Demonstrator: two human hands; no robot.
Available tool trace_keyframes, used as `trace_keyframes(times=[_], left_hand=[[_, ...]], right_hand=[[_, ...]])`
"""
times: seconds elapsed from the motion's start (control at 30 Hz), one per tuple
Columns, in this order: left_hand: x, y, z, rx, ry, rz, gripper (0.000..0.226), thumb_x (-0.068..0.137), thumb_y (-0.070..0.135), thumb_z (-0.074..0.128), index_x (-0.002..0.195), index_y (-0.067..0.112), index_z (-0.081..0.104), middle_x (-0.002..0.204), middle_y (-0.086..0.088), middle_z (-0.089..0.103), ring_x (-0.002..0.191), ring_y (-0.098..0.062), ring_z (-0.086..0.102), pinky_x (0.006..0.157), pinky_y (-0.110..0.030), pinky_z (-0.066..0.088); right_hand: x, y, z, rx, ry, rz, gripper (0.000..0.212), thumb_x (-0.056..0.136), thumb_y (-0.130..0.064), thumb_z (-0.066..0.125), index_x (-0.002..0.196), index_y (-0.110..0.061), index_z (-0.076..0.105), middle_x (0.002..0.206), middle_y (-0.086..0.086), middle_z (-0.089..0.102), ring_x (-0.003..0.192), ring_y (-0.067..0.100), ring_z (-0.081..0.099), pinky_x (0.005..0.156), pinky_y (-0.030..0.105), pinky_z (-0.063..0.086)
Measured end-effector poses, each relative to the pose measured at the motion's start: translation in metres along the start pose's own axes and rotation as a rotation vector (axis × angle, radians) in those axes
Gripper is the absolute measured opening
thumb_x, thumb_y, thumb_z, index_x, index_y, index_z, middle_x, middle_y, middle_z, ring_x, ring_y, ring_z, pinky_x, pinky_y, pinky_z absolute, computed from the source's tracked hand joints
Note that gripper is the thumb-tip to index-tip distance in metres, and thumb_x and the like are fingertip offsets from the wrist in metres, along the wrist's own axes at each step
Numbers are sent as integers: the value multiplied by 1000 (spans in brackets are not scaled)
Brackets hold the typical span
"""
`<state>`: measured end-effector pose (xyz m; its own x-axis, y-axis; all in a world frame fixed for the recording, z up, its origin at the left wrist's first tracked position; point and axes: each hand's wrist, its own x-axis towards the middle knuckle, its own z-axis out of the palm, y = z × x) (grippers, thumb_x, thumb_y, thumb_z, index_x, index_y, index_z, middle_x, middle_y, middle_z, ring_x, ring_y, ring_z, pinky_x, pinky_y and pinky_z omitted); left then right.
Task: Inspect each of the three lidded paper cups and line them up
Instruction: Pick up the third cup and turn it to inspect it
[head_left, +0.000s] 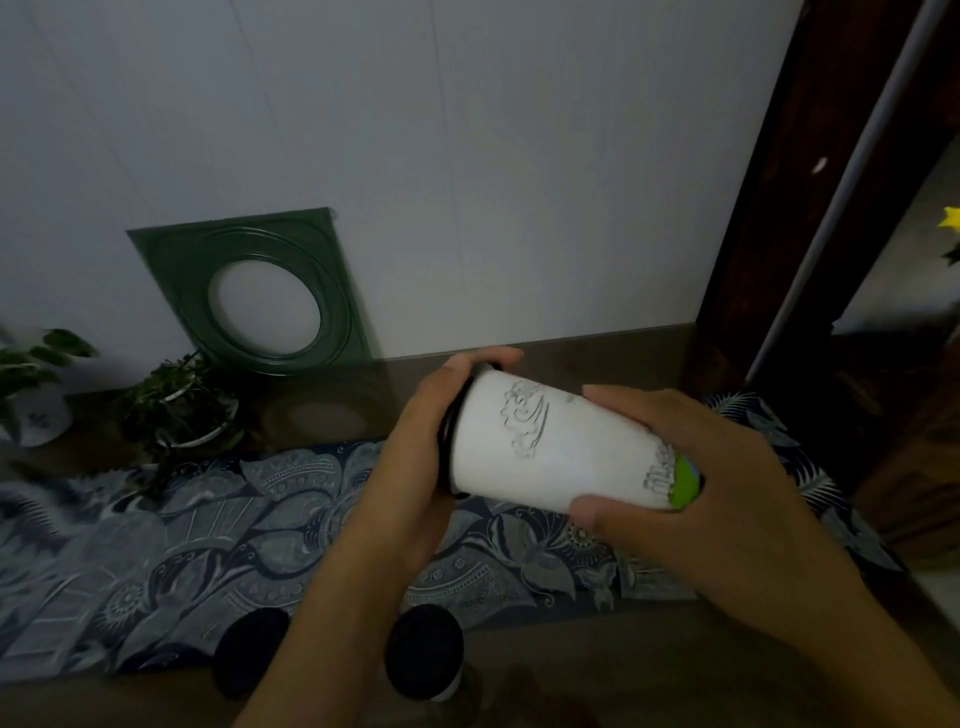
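White paper cup (550, 452) lies on its side in the air between our hands: our left hand (415, 457) curls round its black-lidded end, our right hand (701, 483) grips the green-marked base. Below our forearms stand two more black-lidded cups (249, 652) (423, 649), partly hidden by our left arm. A blue patterned cloth (156, 545) covers the brown table (597, 675). Two potted plants (182, 410) and a green square frame (260, 291) sit against the pale wall (467, 156).
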<state>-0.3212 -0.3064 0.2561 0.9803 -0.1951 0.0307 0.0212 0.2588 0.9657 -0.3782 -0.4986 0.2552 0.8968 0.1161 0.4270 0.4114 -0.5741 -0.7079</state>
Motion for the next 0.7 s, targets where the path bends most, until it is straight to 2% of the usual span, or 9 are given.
trace_keyframes(times=[0.07, 0.13, 0.2, 0.23, 0.33, 0.4, 0.5, 0.6, 0.7], left_hand=[[-1, 1, 2, 65, -31, 88, 39, 95, 40, 41, 110, 18, 69, 98, -2, 73, 91, -19, 68, 72, -36, 57], [0, 1, 3, 95, -44, 160, 39, 91, 43, 45, 109, 19, 68, 101, -4, 72, 92, -20, 67, 74, -37, 56], [1, 0, 4, 115, -32, 197, 40, 86, 46, 48, 106, 19, 69, 100, -5, 72, 92, -21, 66, 74, -37, 55], [2, -1, 5, 118, -19, 194, 37, 86, 44, 49, 104, 20, 71, 99, -4, 72, 91, -21, 66, 74, -38, 55], [2, -2, 5, 72, 51, 117, 30, 93, 35, 48, 91, 23, 76, 92, 1, 73, 87, -17, 67, 75, -37, 54], [3, -2, 5, 12, 73, 17, 32, 96, 33, 47, 89, 21, 76, 91, 0, 76, 87, -17, 69, 79, -39, 53], [5, -3, 3, -54, 56, -103, 34, 95, 37, 48, 94, 16, 74, 95, -5, 76, 89, -21, 70, 83, -42, 51], [5, -2, 2, -61, 34, -111, 35, 96, 38, 46, 96, 16, 74, 96, -5, 77, 90, -21, 70, 81, -40, 52], [3, -1, 2, -19, 17, -40, 35, 97, 37, 44, 95, 20, 75, 97, 1, 75, 88, -14, 69, 78, -37, 53]], right_hand=[[1, -3, -2, 279, -37, 185, 54, 60, -54, 78, 110, -44, 60, 104, -24, 66, 92, -2, 65, 63, 12, 55], [3, -3, -2, 503, -87, 345, 45, 64, -46, 83, 105, -36, 67, 95, -9, 74, 69, 18, 73, 50, 26, 57], [4, -2, -2, 625, -129, 448, 39, 68, -42, 80, 104, -29, 68, 87, 6, 76, 56, 24, 69, 45, 32, 54], [4, -1, -2, 625, -132, 449, 40, 69, -44, 80, 104, -29, 68, 87, 5, 75, 57, 23, 69, 46, 32, 55], [1, -1, 1, 388, -97, 281, 53, 62, -52, 73, 112, -38, 61, 100, -13, 69, 82, 9, 70, 58, 23, 59], [-1, 1, 1, 62, -76, 90, 66, 66, -55, 75, 126, -40, 53, 112, -19, 60, 95, 6, 63, 69, 19, 57], [1, 7, 1, -420, -75, -210, 76, 72, -61, 60, 139, -29, 43, 127, -5, 50, 100, 7, 55, 73, 22, 57], [0, 8, 1, -482, -46, -253, 75, 75, -62, 52, 140, -25, 42, 124, -1, 52, 97, 9, 57, 70, 24, 58], [-2, 8, 1, -350, -22, -167, 76, 73, -64, 58, 139, -31, 42, 116, -11, 53, 92, 1, 55, 69, 16, 54]])
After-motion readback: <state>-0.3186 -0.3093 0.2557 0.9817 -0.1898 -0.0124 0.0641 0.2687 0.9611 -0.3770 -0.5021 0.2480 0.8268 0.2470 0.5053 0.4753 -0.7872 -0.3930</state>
